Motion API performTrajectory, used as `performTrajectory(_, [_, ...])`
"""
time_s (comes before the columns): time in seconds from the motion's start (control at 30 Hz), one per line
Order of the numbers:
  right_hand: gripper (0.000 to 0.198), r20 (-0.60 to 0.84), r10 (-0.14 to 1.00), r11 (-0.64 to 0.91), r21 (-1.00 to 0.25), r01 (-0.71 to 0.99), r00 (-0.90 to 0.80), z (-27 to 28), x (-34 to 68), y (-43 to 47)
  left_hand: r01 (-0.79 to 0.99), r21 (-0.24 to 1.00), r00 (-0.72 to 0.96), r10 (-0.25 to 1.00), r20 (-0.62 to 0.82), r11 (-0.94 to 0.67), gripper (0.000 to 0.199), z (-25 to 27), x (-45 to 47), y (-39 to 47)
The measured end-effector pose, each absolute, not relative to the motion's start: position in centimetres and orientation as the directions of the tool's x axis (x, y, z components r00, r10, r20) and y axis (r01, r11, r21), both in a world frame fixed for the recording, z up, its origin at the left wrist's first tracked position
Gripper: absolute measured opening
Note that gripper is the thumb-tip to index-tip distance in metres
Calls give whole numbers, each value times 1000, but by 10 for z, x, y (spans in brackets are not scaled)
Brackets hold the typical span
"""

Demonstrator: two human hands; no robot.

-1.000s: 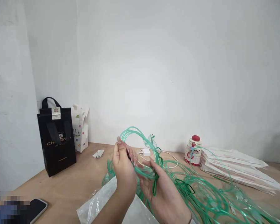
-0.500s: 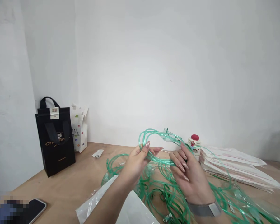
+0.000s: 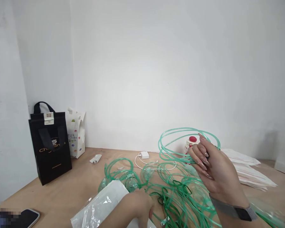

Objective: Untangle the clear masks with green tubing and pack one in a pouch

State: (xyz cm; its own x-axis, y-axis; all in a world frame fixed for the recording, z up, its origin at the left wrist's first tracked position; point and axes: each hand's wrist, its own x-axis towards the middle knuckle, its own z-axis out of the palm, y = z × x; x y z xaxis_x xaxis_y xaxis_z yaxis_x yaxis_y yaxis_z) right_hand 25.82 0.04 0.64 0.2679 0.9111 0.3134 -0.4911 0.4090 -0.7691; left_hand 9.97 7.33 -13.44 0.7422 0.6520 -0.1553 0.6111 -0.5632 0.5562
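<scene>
My right hand [image 3: 216, 164] is raised on the right with its fingers closed around a loose coil of green tubing [image 3: 165, 152]. The loops spread to the left of the fist. Low in the middle, my left hand [image 3: 141, 202] reaches down beside a white plastic packet [image 3: 102, 205]; its fingers point downward and are mostly hidden. Around it on the table lies a tangle of green tubing [image 3: 187, 202] with dark green straps. Clear plastic masks [image 3: 131, 183] lie among the tubes.
A black paper bag [image 3: 51, 158] and a white printed bag [image 3: 77, 136] stand at the left. A phone [image 3: 27, 218] lies at the near left. Behind are a white charger [image 3: 144, 155] with cable and a red-topped bottle [image 3: 192, 139]. White packets [image 3: 254, 172] are stacked right.
My left hand has let go of the coiled tubing and dropped toward the table. My right hand has moved to the right, still holding the coil, and the view has shifted slightly.
</scene>
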Motion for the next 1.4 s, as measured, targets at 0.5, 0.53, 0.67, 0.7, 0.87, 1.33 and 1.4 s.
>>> performTrajectory(0.5, [39, 368, 843, 529, -695, -486, 392, 12, 271, -6, 179, 903, 175, 916, 361, -390, 20, 3, 20, 37])
performTrajectory(0.53, [39, 369, 837, 538, -686, -489, 403, 12, 270, -6, 133, 917, 125, 924, 361, -376, 20, 6, 15, 35])
performTrajectory(0.67, [38, 390, 812, 578, -639, -508, 434, 12, 263, -9, 37, 941, 29, 941, 336, -337, 15, 2, 4, 35])
performTrajectory(0.7, [38, 396, 803, 592, -622, -513, 446, 13, 262, -11, 30, 940, 17, 941, 338, -339, 14, -1, 4, 36])
performTrajectory(0.87, [36, 385, 785, 613, -602, -512, 486, 19, 255, -24, -39, 934, -29, 935, 353, -354, 18, -4, 6, 40])
performTrajectory(1.33, [29, 382, 858, 496, -790, -360, 344, -9, 232, 5, -557, 714, -454, 875, 166, -424, 9, -16, 12, 62])
performTrajectory(1.4, [33, 355, 894, 439, -811, -386, 272, -14, 225, 7, -520, 716, -506, 844, 180, -465, 10, -22, 17, 66])
